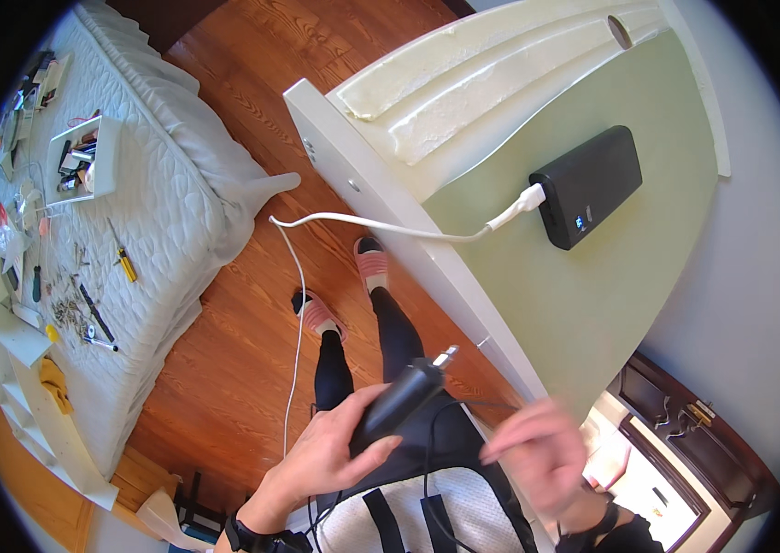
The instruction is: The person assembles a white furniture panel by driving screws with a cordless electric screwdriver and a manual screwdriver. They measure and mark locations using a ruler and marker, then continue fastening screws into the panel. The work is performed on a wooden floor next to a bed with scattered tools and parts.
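Observation:
My left hand [330, 452] is closed around a black, cylindrical electric screwdriver [399, 401], its silver bit tilted up and away to the right. My right hand [542, 456] is raised right of it, near the lower end of the white furniture piece [399, 207]. Motion smears its fingers, so I cannot tell whether they pinch anything. On the furniture's pale green panel [537, 304] lies a black power bank [590, 189] with a small lit display. A white cable [371, 223] is plugged into it, hangs over the edge and runs down past my legs; its lower end is hidden.
At left, a quilted bed [164, 175] carries a white box [109, 161] of small items, a yellow-handled screwdriver [125, 263], scattered screws [67, 300] and a yellow cloth [55, 385]. Brown wooden flooring [215, 387] lies below. Dark drawers [685, 415] stand at lower right.

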